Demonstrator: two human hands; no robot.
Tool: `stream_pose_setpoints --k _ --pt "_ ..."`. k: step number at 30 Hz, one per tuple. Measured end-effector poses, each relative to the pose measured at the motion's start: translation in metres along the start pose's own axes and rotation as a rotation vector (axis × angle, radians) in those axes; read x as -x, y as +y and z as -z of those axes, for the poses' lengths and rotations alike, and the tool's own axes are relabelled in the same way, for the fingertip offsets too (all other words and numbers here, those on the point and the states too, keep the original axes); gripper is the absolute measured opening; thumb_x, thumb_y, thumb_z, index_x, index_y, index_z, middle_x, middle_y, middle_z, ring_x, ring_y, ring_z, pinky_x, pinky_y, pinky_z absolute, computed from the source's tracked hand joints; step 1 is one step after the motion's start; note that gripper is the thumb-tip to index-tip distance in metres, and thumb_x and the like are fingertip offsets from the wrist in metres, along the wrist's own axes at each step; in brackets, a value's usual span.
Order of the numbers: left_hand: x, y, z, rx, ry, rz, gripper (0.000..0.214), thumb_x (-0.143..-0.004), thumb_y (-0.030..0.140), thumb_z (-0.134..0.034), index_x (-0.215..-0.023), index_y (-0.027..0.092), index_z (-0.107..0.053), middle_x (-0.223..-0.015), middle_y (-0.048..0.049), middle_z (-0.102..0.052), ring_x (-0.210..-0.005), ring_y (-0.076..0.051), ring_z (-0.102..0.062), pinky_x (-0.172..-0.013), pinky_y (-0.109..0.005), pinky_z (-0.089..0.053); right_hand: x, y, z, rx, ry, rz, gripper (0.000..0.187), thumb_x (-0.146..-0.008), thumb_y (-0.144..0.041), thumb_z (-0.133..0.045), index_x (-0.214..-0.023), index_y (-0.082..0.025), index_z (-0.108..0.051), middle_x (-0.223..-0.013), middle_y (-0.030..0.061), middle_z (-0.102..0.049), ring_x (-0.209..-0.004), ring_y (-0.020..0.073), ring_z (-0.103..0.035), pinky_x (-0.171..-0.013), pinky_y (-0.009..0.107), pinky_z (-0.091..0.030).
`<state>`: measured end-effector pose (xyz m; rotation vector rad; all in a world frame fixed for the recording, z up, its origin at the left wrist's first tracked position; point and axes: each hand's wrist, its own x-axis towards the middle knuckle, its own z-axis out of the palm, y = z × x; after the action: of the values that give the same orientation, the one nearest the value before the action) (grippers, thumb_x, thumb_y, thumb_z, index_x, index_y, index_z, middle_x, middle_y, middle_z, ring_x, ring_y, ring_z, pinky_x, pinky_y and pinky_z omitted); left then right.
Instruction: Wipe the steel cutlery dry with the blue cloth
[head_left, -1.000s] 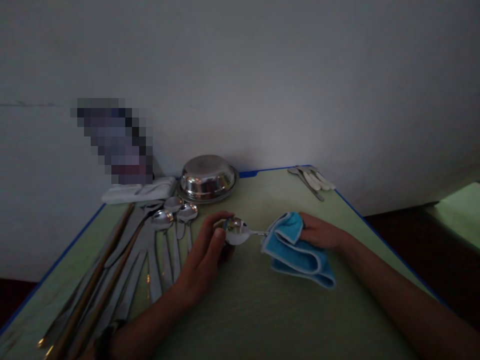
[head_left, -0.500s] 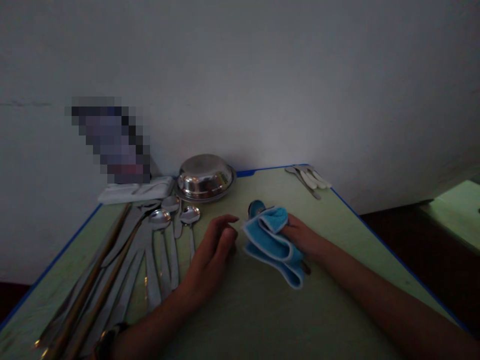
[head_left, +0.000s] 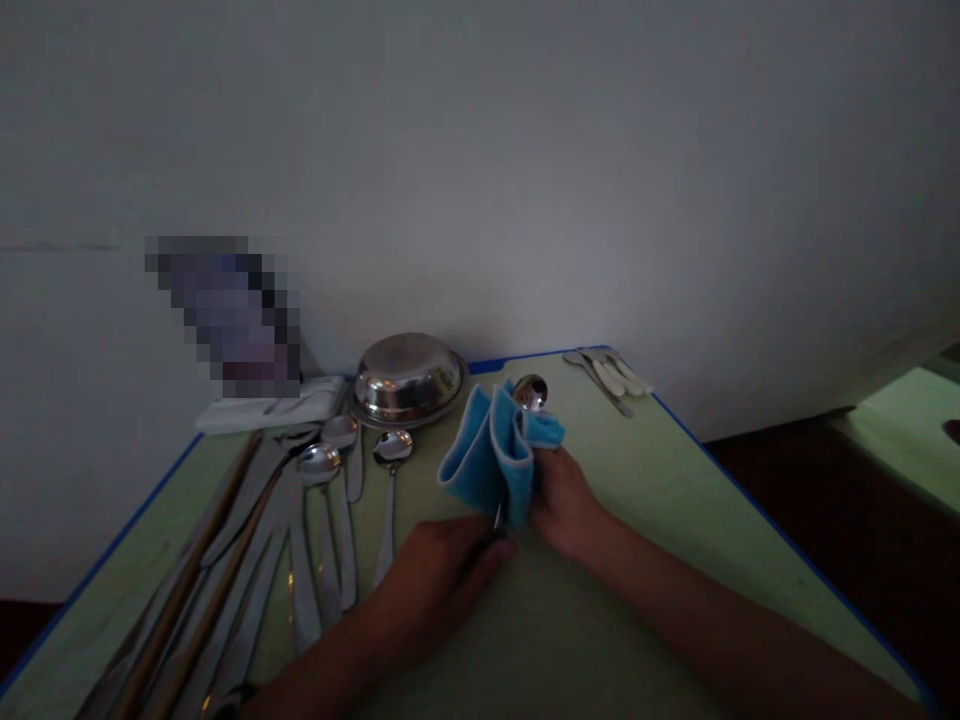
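Note:
My right hand (head_left: 566,500) is closed round a blue cloth (head_left: 480,445) with pale edging. The folded cloth wraps the middle of a spoon, whose shiny bowl (head_left: 531,392) sticks out beyond it. My left hand (head_left: 450,570) pinches the lower end of the spoon's handle, which shows just below the cloth. Left of my left hand, another spoon (head_left: 392,450) lies by itself on the table. Further left lies a spread of spoons and long flat-handled cutlery (head_left: 319,465), some of it with brownish, wood-coloured handles (head_left: 232,490).
An upturned metal bowl (head_left: 409,375) rests near the wall. Several pieces of cutlery with white handles (head_left: 622,375) lie at the far right corner. A folded white cloth (head_left: 274,405) sits below a blurred-out upright object (head_left: 232,320). The pale green table (head_left: 675,500) has a blue edge.
My left hand has moved right and taken hold of the spoon's handle end. My right hand, with cloth and spoon, has shifted left, and the spoon now points away from me.

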<state>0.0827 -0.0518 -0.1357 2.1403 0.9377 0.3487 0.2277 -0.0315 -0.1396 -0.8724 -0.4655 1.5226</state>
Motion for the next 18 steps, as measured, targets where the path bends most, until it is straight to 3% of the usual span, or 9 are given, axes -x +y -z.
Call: stream_pose_setpoints --k 3,5,7,9,12,18 --pt "0.002 0.0 0.009 0.148 0.077 0.105 0.031 -0.09 0.036 -0.029 -0.073 0.018 -0.048 -0.063 0.0012 -0.051 -0.059 -0.013 -0.049 -0.054 -0.024 -0.035 -0.014 -0.007 -0.018 0.105 -0.052 0.118 0.021 -0.065 -0.033 -0.061 -0.083 -0.021 -0.057 -0.081 -0.0001 -0.067 -0.079 0.0167 -0.06 -0.073 0.03 -0.047" --pt "0.004 -0.001 0.013 0.214 0.117 0.122 0.032 -0.09 0.038 -0.028 -0.071 0.018 -0.046 -0.062 0.0024 -0.048 -0.058 -0.013 -0.047 -0.055 -0.023 -0.035 -0.028 -0.025 -0.025 0.273 -0.107 0.251 0.023 -0.069 -0.035 -0.058 -0.088 -0.021 -0.057 -0.087 0.0005 -0.066 -0.081 0.0171 -0.06 -0.075 0.032 -0.046" --pt "0.008 -0.003 0.013 0.245 0.172 0.122 0.034 -0.089 0.041 -0.028 -0.068 0.019 -0.045 -0.06 0.0032 -0.046 -0.058 -0.012 -0.046 -0.056 -0.023 -0.034 -0.039 -0.052 -0.033 0.597 -0.219 0.438 0.024 -0.07 -0.029 -0.056 -0.091 -0.019 -0.058 -0.091 0.0023 -0.066 -0.085 0.0169 -0.058 -0.08 0.032 -0.044" --pt "0.011 -0.007 0.009 0.271 0.186 0.153 0.034 -0.089 0.042 -0.028 -0.072 0.019 -0.047 -0.063 0.0023 -0.047 -0.062 -0.013 -0.045 -0.059 -0.024 -0.034 -0.045 -0.082 -0.042 1.077 -0.395 0.537 0.022 -0.065 -0.022 -0.059 -0.087 -0.015 -0.061 -0.091 0.0046 -0.065 -0.086 0.0185 -0.057 -0.082 0.033 -0.042" --pt "0.014 -0.012 0.001 0.329 0.243 0.165 0.035 -0.089 0.043 -0.027 -0.073 0.019 -0.045 -0.063 0.0029 -0.044 -0.06 -0.012 -0.042 -0.057 -0.024 -0.033 -0.041 -0.117 -0.053 1.522 -0.54 0.541 0.016 -0.065 -0.014 -0.055 -0.08 -0.013 -0.062 -0.085 0.0062 -0.065 -0.076 0.0174 -0.057 -0.072 0.03 -0.044" --pt "0.012 -0.018 0.001 0.461 0.369 0.166 0.038 -0.089 0.047 -0.025 -0.066 0.019 -0.039 -0.057 0.0045 -0.035 -0.053 -0.011 -0.034 -0.051 -0.023 -0.028 -0.028 -0.126 -0.048 1.71 -0.64 0.417 0.02 -0.067 -0.021 -0.056 -0.087 -0.016 -0.06 -0.088 0.0054 -0.065 -0.073 0.0169 -0.059 -0.06 0.025 -0.045"
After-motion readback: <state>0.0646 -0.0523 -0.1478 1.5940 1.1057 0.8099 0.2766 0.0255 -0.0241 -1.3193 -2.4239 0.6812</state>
